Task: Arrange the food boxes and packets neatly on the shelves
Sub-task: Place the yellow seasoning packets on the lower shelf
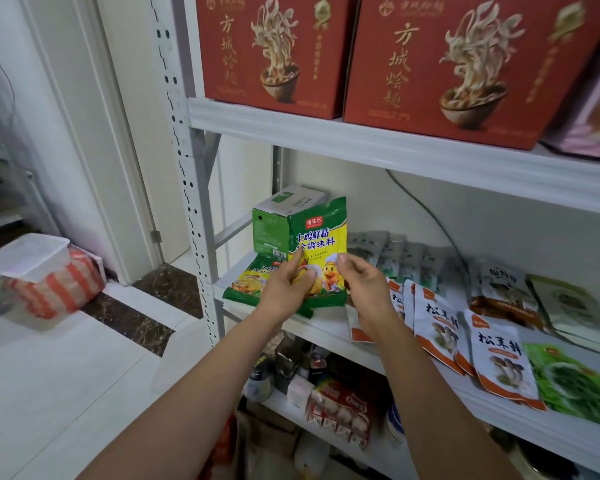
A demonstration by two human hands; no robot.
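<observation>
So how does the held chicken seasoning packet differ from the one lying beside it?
The held seasoning packet stands upright, pinched by the left hand and right hand; the lying seasoning packet rests flat on the shelf. The held seasoning packet shows most of its front; the lying seasoning packet is partly hidden. Both are green-and-yellow.

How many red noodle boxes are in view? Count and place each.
2, both on the top shelf: the left red box at its left end, the right red box beside it. Others may hide behind.
</observation>
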